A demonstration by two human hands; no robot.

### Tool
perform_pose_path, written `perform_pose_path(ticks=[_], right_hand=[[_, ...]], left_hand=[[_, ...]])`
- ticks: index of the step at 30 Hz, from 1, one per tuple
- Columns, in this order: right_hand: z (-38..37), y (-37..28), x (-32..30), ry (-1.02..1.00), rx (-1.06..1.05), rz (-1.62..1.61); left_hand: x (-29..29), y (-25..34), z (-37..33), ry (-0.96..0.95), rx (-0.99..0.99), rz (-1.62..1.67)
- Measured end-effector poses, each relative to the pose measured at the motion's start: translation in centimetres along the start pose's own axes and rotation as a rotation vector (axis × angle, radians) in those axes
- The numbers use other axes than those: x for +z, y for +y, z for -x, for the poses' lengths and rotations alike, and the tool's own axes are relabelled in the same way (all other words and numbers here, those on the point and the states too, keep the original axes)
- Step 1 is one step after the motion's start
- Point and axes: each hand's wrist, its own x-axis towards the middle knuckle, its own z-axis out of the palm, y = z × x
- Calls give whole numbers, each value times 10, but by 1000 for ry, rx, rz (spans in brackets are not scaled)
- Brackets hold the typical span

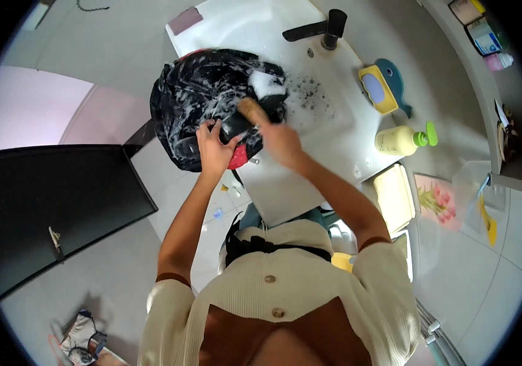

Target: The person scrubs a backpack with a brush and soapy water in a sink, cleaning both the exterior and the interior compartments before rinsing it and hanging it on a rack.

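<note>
A soapy black bag (197,91) with red parts lies over the left side of the white sink (334,79), its left part overhanging the rim. White suds streak its fabric, with a thick clump of foam (265,84) on the right. My left hand (213,149) grips the bag near its front edge, thumb and fingers on the wet fabric beside a red patch (237,157). In my right hand (282,145), somewhat blurred, is a brush with a wooden back (252,113), held against the bag. Its bristles are hidden.
A black faucet (332,30) rises at the sink's back. Along the right stand a whale-shaped soap dish (389,85) and a yellow-green pump bottle (398,141). A pinkish cloth or sponge (185,21) rests on the far left corner. A dark door panel (60,207) stands at left.
</note>
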Motion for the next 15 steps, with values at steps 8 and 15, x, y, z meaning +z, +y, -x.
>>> perform_pose_path(ticks=[8, 15], right_hand=[[-6, -13, -18, 15, -12, -28], [4, -51, -23, -104, 13, 67]], left_hand=[[5, 11, -15, -60, 12, 39], [-23, -23, 17, -37, -72, -221]])
